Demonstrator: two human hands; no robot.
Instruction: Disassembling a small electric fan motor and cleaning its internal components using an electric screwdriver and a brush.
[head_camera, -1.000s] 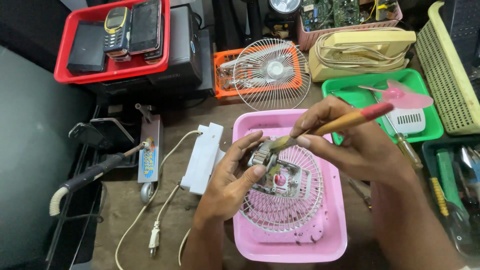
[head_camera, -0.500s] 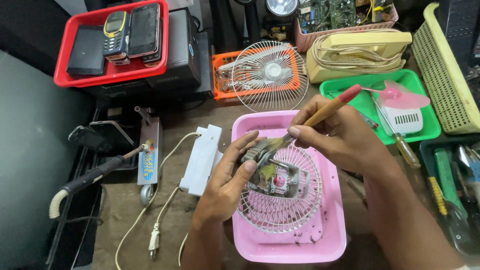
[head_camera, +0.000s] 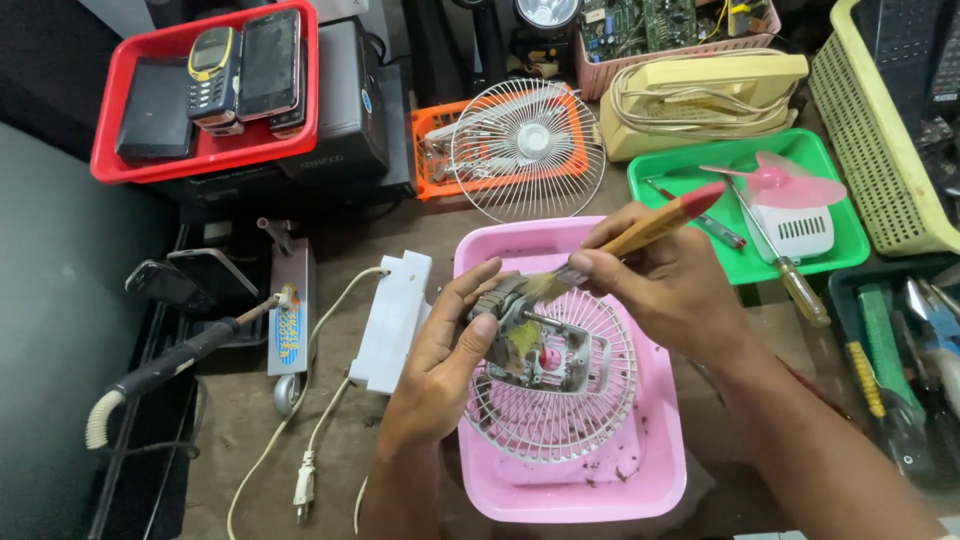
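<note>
Cluttered brown surface (head_camera: 250, 420), trays around. Pink tray (head_camera: 660, 470) holds fan grille (head_camera: 560, 410). Left hand (head_camera: 440, 370) clasps fan motor (head_camera: 535, 335) over grille. Right hand (head_camera: 670, 280) pinches brush (head_camera: 625, 240), bristles on motor top. Step: brushing, probably dust. Next: light strokes, motor steady.

It was a small repair workshop for electrical goods, with a crowded brown workbench (head_camera: 250, 420) of sorted plastic trays. A red plastic tray (head_camera: 110, 160) held old mobile phones, a pink basket (head_camera: 590, 70) held green circuit boards, and a dark tray (head_camera: 850, 290) held screwdrivers. A black-handled soldering iron (head_camera: 170, 360) rested by a white power strip (head_camera: 390, 320).
</note>
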